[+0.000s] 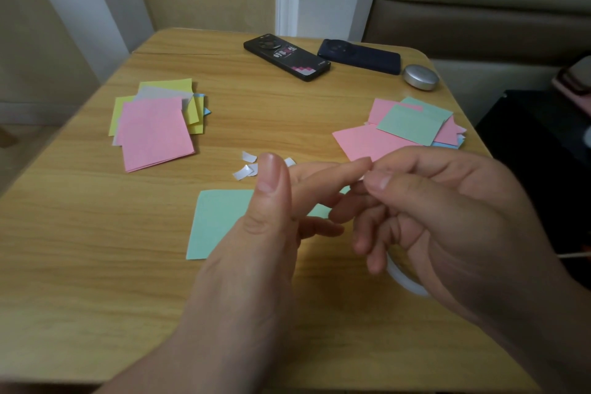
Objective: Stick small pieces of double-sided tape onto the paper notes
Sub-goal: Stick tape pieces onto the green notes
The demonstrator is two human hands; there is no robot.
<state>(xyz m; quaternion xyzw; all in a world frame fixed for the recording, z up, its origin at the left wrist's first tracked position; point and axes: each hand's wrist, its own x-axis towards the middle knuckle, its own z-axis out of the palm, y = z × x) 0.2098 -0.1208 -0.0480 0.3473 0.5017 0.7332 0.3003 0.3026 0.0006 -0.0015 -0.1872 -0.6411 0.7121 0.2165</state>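
- Landmark: green note (220, 221), lying flat on the wooden table (96, 249), its right part hidden behind the hands.
- left hand (271, 233): raised above the green note. The thumb is straight and upright, the forefinger is stretched toward the right hand, and the other fingers are loosely spread below it.
- right hand (447, 211): raised above the green note's right side. Thumb and forefinger pinch a tape piece (364, 176) at the tip of the left forefinger, and the other fingers curl downward.
- tape piece: only a white sliver shows between the fingertips, held clear of the green note.
- white scraps (246, 169): several curled slips just beyond the green note's far edge.
- left stack (153, 128): pink, yellow and grey notes, beyond and left of the green note.
- right stack (409, 128): pink and green notes, beyond and right of the green note.
- black phone (286, 56), dark blue phone (359, 56) and round silver case (419, 77): well beyond the green note, near the table's far edge.
- white ring (403, 281): right of the green note, mostly covered by the right hand; what it is cannot be told.
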